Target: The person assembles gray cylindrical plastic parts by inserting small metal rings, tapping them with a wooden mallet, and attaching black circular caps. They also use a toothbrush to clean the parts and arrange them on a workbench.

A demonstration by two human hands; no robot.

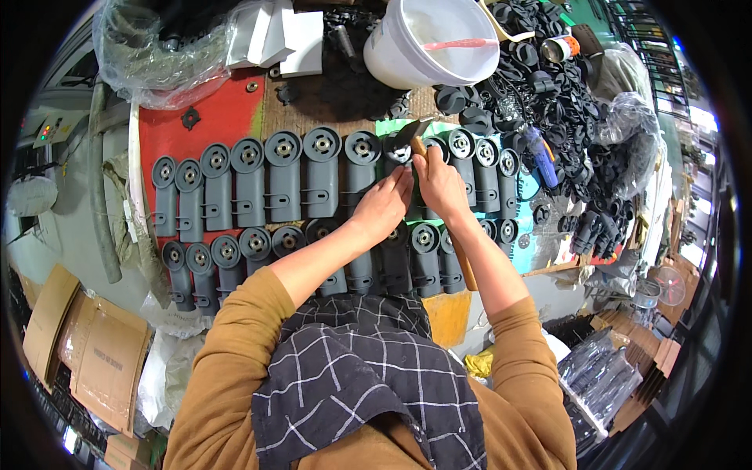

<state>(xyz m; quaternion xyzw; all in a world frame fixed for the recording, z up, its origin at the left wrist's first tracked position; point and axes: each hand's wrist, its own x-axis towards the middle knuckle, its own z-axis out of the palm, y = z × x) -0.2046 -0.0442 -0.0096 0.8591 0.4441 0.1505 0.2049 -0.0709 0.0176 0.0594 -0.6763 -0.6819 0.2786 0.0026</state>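
Two rows of grey plastic housings (pixel 322 170), each with a round head and a metal bearing in it, lie on the workbench. My right hand (pixel 442 182) grips the wooden handle of a hammer (pixel 419 130) close to its head; the handle runs back under my forearm. The hammer head is over the round end of one housing in the upper row. At that same housing my left hand (pixel 385 202) lies with its fingertips together by the round end. Whether it holds a small part is hidden. My forearms cover parts of the lower row.
Beyond the rows stands a white plastic bucket (pixel 405 53) with a pinkish stick across it. Loose black plastic parts (pixel 564 111) are piled at the right, beside a blue and orange tool (pixel 541 158). White boxes (pixel 302 50) and clear plastic film (pixel 158 82) lie at the upper left.
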